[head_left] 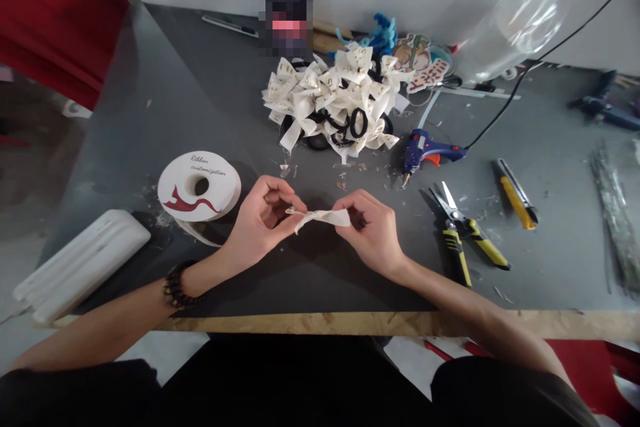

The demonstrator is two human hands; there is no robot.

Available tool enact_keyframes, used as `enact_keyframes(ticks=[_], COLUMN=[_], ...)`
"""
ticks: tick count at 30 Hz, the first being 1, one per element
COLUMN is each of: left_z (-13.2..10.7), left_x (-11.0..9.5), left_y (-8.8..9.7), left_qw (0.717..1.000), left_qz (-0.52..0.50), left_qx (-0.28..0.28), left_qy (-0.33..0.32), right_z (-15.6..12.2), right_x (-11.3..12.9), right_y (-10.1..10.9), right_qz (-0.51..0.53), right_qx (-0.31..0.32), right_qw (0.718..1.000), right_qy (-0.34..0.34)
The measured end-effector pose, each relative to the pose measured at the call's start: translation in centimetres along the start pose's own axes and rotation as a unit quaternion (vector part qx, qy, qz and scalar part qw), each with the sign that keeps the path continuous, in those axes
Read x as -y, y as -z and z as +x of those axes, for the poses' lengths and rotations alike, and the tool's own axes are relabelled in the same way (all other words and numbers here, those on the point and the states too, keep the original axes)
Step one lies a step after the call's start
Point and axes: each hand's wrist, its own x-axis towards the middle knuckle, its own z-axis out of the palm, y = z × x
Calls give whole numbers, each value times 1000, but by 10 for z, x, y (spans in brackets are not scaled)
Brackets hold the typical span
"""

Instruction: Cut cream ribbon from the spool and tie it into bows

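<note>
A small white ribbon bow (323,216) is stretched between my two hands, just above the dark table. My left hand (263,217) pinches its left end between thumb and fingers, and a dark beaded bracelet circles that wrist. At the other end, my right hand (371,227) grips the ribbon with thumb and curled fingers. Left of my left hand lies a white ribbon spool (220,195) with printed lettering and a red ribbon drawing. Beyond both hands sits a heap of white ribbon bows (305,97) with gold print, mixed with black hair ties (359,123).
Right of the heap lies a blue glue gun (425,150), its cord running up right. Nearer are yellow-handled snips (454,240) and a yellow utility knife (520,197). A white elongated device (90,260) rests at left. Blue pliers (607,107) and clear plastic wrap (510,20) lie farther back.
</note>
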Motion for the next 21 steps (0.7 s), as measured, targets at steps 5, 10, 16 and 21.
enact_keyframes(ticks=[5,10,16,21], left_z=[-2,-4,-8,-10], left_x=[-6,-5,-7,-7], left_y=[0,-3,-6,-7], left_qw=[991,967,948,973], left_qz=[98,237,281,225], left_qx=[87,40,4,-53], left_qy=[8,-85,-151,-6], right_z=[-6,-8,-5,2], right_x=[3,6,10,16], right_y=[-3,-4,-3,-3], right_qz=[-50,-91,-107,-117], right_qx=[50,27,18,37], right_qw=[994,988,988,990], right_qy=[85,125,112,77])
